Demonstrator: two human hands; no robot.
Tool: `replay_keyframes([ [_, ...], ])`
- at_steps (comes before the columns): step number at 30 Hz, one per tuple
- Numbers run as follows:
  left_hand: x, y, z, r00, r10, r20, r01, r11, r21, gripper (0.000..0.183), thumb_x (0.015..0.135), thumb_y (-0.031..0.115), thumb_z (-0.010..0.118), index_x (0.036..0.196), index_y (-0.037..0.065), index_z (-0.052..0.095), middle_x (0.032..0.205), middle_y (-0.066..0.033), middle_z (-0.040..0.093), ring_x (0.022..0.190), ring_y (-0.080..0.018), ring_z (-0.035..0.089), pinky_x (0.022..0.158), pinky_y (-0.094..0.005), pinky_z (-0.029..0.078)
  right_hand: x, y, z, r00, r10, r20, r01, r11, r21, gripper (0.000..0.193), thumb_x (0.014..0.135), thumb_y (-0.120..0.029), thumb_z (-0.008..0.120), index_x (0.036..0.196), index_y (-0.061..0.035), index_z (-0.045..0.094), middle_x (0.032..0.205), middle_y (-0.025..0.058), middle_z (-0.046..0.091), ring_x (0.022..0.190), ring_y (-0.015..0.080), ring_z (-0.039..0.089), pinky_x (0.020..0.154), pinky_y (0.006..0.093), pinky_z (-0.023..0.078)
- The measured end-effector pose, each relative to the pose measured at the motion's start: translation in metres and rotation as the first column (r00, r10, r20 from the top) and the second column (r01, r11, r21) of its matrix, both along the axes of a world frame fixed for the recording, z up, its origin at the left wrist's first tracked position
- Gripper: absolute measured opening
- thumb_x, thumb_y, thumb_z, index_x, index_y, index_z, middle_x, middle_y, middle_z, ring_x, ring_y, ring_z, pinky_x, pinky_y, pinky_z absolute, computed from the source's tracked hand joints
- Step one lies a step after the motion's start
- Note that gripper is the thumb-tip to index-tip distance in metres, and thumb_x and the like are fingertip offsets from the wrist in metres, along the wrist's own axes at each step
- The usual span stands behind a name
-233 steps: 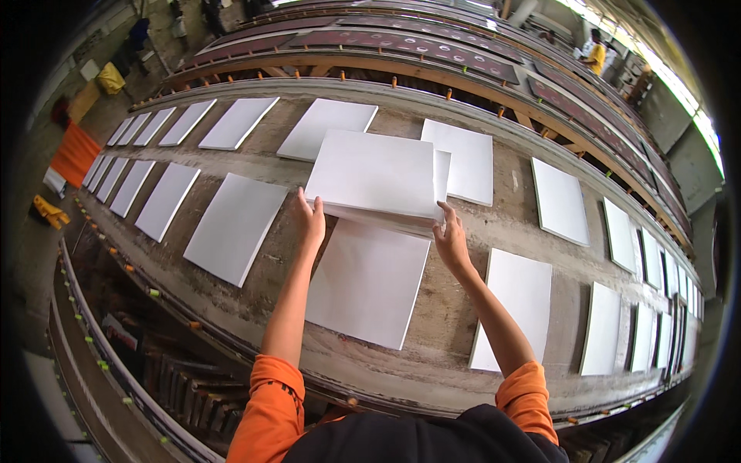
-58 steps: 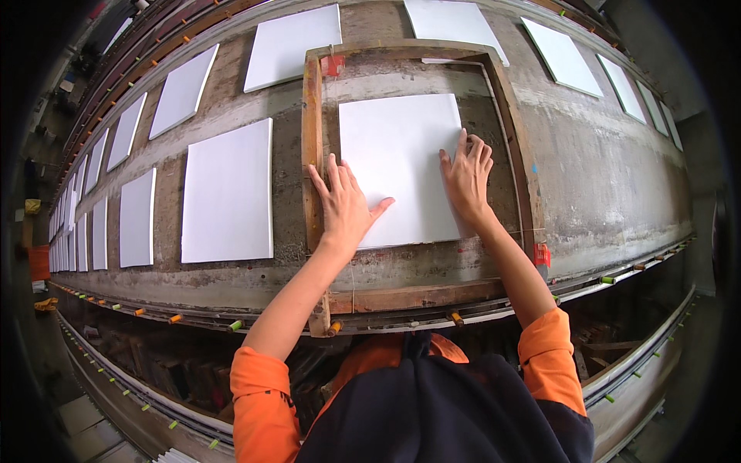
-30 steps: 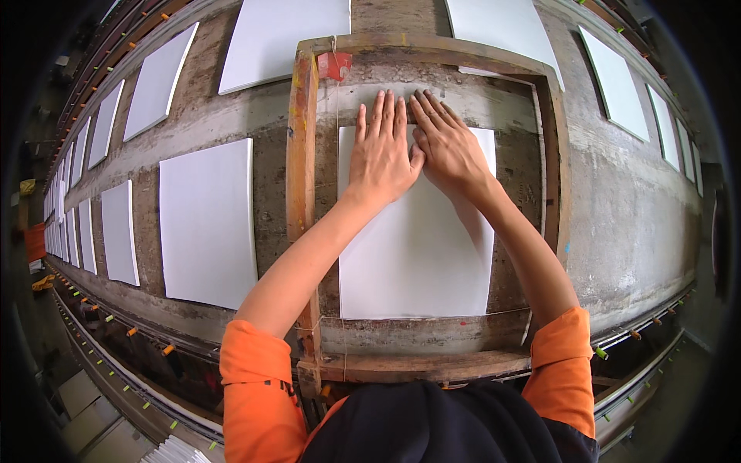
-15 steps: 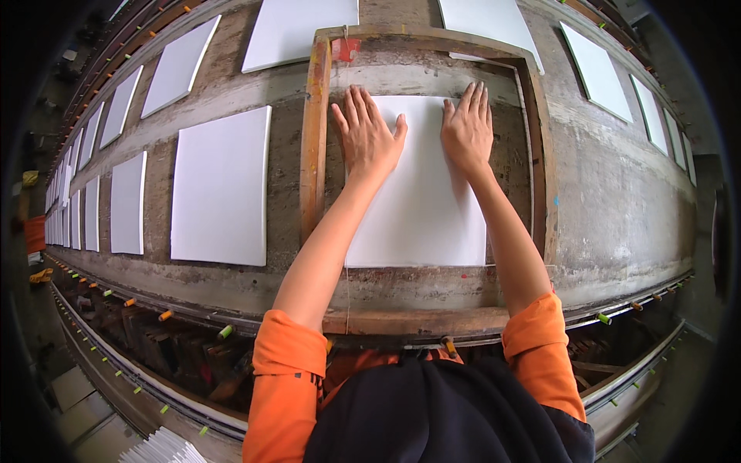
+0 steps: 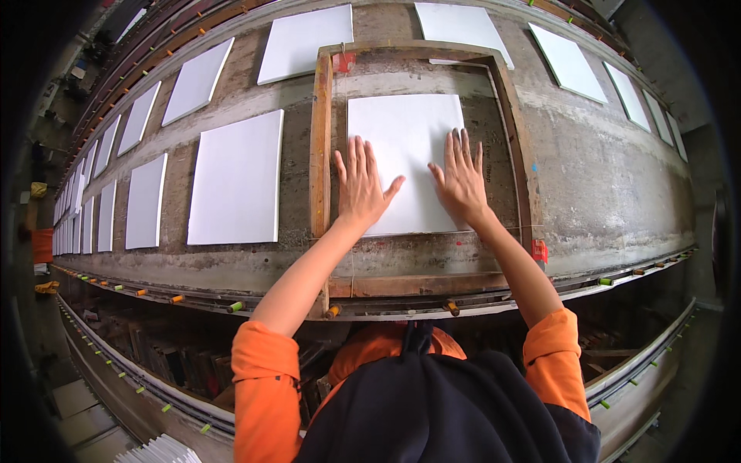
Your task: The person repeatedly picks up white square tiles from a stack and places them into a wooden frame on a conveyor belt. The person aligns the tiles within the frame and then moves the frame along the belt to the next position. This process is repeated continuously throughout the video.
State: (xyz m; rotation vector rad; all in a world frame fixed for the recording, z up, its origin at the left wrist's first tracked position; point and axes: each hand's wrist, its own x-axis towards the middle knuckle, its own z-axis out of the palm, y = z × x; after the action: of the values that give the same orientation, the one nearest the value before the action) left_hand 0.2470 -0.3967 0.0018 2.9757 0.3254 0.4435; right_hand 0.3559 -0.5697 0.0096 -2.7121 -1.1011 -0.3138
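Wooden frame (image 5: pixel 319 147) — white sheets (image 5: pixel 237 180) beside

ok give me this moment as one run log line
left hand: flat, fingers spread on white square sheet | right hand: flat on same sheet | sheet: inside wooden rectangular frame

A smooth matt white sheet (image 5: pixel 405 154) lay inside a worn wooden frame (image 5: pixel 320 154) on the rough, stained concrete table (image 5: pixel 602 177).

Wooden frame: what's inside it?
Inside the wooden frame one white sheet lies flat on the grey table. The left hand and right hand press flat on it, fingers spread. The sheet hides what is under it.
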Motion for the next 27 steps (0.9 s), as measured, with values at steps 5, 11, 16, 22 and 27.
replay_keyframes([
  [5, -0.028, -0.016, 0.007, 0.989, -0.097, -0.107, 0.096, 0.995, -0.016, 0.093, 0.084, 0.067, 0.024, 0.137, -0.009, 0.014, 0.143, -0.0283, 0.008, 0.136, -0.0371, 0.002, 0.103, -0.0600, -0.003, -0.035, -0.025, 0.004, 0.992, 0.122, -0.042, -0.124, 0.991, -0.059, 0.071, 0.089, -0.046, 0.037, 0.136, 0.0049, 0.021, 0.143, 0.0214, 0.022, 0.136, 0.0296, 0.011, 0.110, 0.0465, 0.007],
  [11, -0.032, -0.022, 0.014, 0.978, -0.080, -0.190, 0.082, 0.997, 0.002, 0.096, 0.080, 0.071, 0.027, 0.139, -0.004, 0.013, 0.144, -0.0277, 0.004, 0.135, -0.0401, 0.000, 0.100, -0.0650, -0.002, -0.042, -0.029, 0.016, 0.976, 0.171, -0.132, -0.181, 0.981, -0.066, 0.074, 0.088, -0.048, 0.040, 0.138, 0.0019, 0.019, 0.143, 0.0240, 0.018, 0.135, 0.0331, 0.012, 0.110, 0.0442, 0.008],
  [16, -0.032, -0.023, 0.016, 0.983, -0.111, -0.149, 0.103, 0.993, -0.062, 0.098, 0.078, 0.071, 0.034, 0.140, -0.001, 0.014, 0.144, -0.0285, 0.004, 0.134, -0.0416, 0.000, 0.102, -0.0635, 0.002, -0.043, -0.026, 0.019, 0.976, 0.174, -0.132, -0.182, 0.982, -0.052, 0.074, 0.086, -0.046, 0.045, 0.138, 0.0006, 0.022, 0.142, 0.0238, 0.021, 0.134, 0.0339, 0.015, 0.110, 0.0440, 0.013],
  [22, -0.031, -0.020, 0.030, 0.992, -0.061, -0.114, 0.042, 0.986, -0.160, 0.091, 0.078, 0.059, 0.050, 0.139, -0.001, 0.017, 0.143, -0.0285, 0.005, 0.135, -0.0393, 0.007, 0.104, -0.0606, 0.005, -0.027, -0.030, 0.026, 0.969, 0.205, -0.136, -0.189, 0.974, 0.122, 0.075, 0.082, -0.032, 0.057, 0.138, 0.0017, 0.019, 0.141, 0.0254, 0.021, 0.134, 0.0365, 0.016, 0.110, 0.0444, 0.015],
  [27, -0.046, 0.018, 0.061, 0.975, 0.140, 0.172, -0.113, 0.981, -0.157, 0.090, 0.075, 0.039, 0.065, 0.140, 0.005, 0.013, 0.144, -0.0269, -0.001, 0.135, -0.0344, 0.007, 0.108, -0.0528, 0.008, 0.016, -0.090, 0.060, 0.989, -0.106, -0.107, 0.127, 0.968, 0.217, 0.086, 0.076, -0.013, 0.065, 0.139, 0.0025, 0.009, 0.141, 0.0289, 0.018, 0.133, 0.0376, 0.015, 0.109, 0.0435, 0.017],
])
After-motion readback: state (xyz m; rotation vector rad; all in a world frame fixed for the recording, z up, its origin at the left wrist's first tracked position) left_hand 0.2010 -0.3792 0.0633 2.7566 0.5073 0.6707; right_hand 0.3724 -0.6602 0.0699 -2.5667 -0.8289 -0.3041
